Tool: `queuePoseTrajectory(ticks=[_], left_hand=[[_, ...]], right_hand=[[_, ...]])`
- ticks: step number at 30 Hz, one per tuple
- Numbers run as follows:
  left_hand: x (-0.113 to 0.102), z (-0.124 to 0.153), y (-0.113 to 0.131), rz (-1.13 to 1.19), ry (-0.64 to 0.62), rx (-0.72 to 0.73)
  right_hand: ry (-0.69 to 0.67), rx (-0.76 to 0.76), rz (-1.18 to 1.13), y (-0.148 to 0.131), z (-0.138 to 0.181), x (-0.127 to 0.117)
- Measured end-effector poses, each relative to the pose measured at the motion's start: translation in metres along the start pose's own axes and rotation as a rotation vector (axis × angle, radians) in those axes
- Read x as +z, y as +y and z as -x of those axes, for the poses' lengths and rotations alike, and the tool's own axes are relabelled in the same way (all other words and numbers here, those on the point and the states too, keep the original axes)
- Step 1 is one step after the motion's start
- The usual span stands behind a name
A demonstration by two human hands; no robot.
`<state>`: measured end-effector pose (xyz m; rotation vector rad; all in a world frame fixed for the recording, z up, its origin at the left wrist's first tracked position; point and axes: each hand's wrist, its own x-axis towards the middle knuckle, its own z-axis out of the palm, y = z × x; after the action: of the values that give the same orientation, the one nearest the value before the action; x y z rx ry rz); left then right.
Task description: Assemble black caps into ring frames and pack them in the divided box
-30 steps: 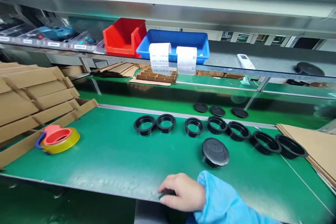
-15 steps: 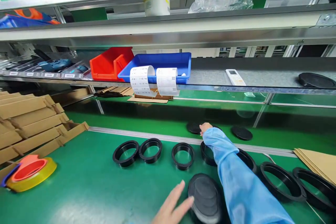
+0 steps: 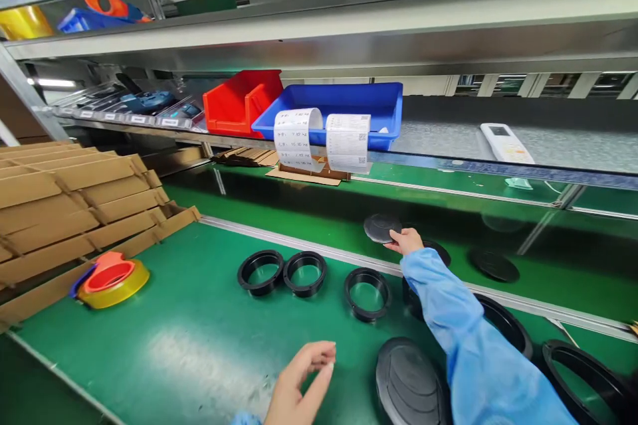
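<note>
At the back of the green bench, my right hand (image 3: 407, 241) pinches the edge of a thin black round disc (image 3: 381, 228), raised slightly at its left side. Lower down, my left hand (image 3: 302, 382) hovers over the green surface with thumb and fingers apart and nothing between them. To its right lies a larger black round cover (image 3: 409, 382) with stepped curved ridges. Between the hands stands a black ring (image 3: 367, 293), with two more rings, one left (image 3: 260, 273) and one right (image 3: 305, 273), touching or nearly so. My right sleeve partly hides another ring.
More black discs (image 3: 493, 265) lie along the back strip. Larger black rings (image 3: 588, 378) sit at the right. Stacked cardboard trays (image 3: 74, 206) and a yellow tape roll (image 3: 117, 285) occupy the left. A metal shelf above carries a red bin (image 3: 242, 103) and a blue tray (image 3: 343, 113).
My right hand has lifted the edge of the black disc. My left hand has moved left, away from the ridged cover, its fingers closer together. The view has shifted and turned.
</note>
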<state>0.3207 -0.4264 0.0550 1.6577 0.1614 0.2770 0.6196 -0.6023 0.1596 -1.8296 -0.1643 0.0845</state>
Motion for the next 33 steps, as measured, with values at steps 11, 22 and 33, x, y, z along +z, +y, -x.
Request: queuePoseTrajectory(ticks=[11, 22, 33], left_hand=[[-0.036, 0.04, 0.042, 1.169, -0.142, -0.236], [-0.075, 0.097, 0.037, 1.149, -0.056, -0.328], [-0.073, 0.101, 0.034, 1.098, -0.149, -0.356]], right_hand=[[-0.701, 0.16, -0.443, 0.036, 0.266, 0.079], [-0.517, -0.819, 0.274, 0.039, 0.284, 0.114], [-0.56, -0.788, 0.211, 0.036, 0.285, 0.125]])
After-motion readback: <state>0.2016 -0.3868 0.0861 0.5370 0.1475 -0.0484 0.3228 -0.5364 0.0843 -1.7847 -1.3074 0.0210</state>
